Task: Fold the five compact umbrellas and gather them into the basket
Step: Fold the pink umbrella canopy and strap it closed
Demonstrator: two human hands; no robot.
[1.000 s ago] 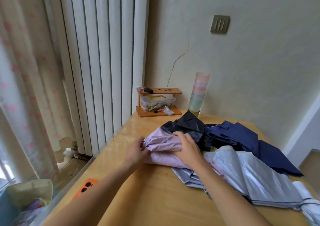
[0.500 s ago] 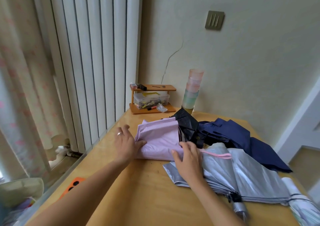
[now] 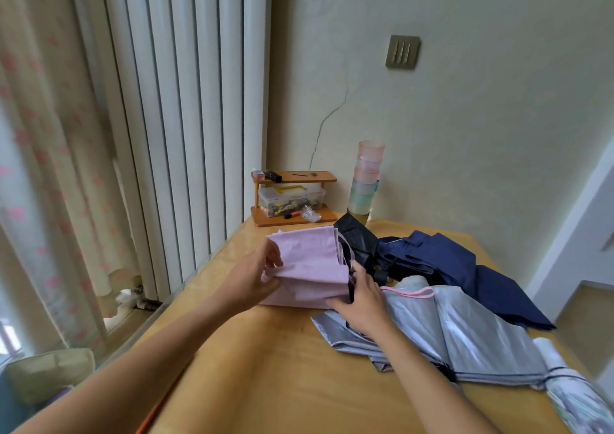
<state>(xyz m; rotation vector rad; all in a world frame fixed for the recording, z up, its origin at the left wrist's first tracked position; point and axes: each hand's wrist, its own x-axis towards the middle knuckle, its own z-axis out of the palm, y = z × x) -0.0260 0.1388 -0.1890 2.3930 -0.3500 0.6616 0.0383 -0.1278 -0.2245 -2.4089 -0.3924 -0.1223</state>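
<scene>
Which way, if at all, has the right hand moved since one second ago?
Yes. Judged against the wooden shelf, the right hand has come slightly nearer the person and rightward, from atop the pink umbrella to its right end.

umbrellas (image 3: 465, 327) on table (image 3: 282, 367) | rack (image 3: 309, 177) behind — cup stack (image 3: 365, 181) right of it

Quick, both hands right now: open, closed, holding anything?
Left hand: pinches a fold of the pink umbrella.
Right hand: grips the same umbrella's other end.
</scene>
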